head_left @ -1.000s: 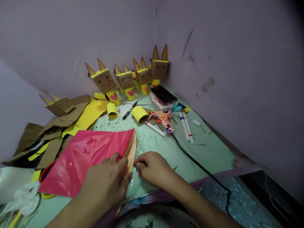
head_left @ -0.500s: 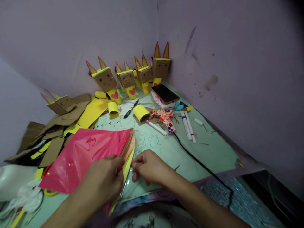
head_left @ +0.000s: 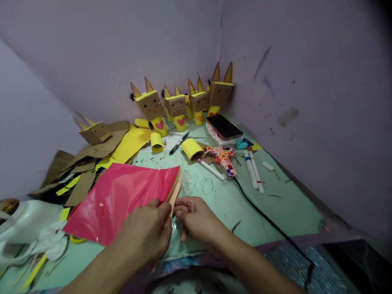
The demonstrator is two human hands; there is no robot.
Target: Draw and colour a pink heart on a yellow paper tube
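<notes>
A pack of coloured paper [head_left: 128,185] with a glossy pink sheet on top lies on the table in clear plastic. My left hand [head_left: 150,228] is closed on its right edge. Peach and yellow sheet edges show there beside the pink one. My right hand [head_left: 196,216] has its fingertips at this same edge, the fingers curled inward and close together. Whether they pinch a sheet or the plastic cannot be made out. Loose clear plastic shows between the two hands.
Cardboard figures [head_left: 150,106] with yellow ears stand along the wall. A glue gun [head_left: 225,159] with a black cord, a white marker [head_left: 211,169], a pen [head_left: 179,143] and a phone [head_left: 225,126] lie beyond my hands. Cardboard scraps [head_left: 82,188] pile at left, near a white jug [head_left: 33,220].
The view has turned left, so things appear further right. My right fingertips have come against the pack's edge, and the gap between my hands has narrowed. Less of the yellow sheet shows.
</notes>
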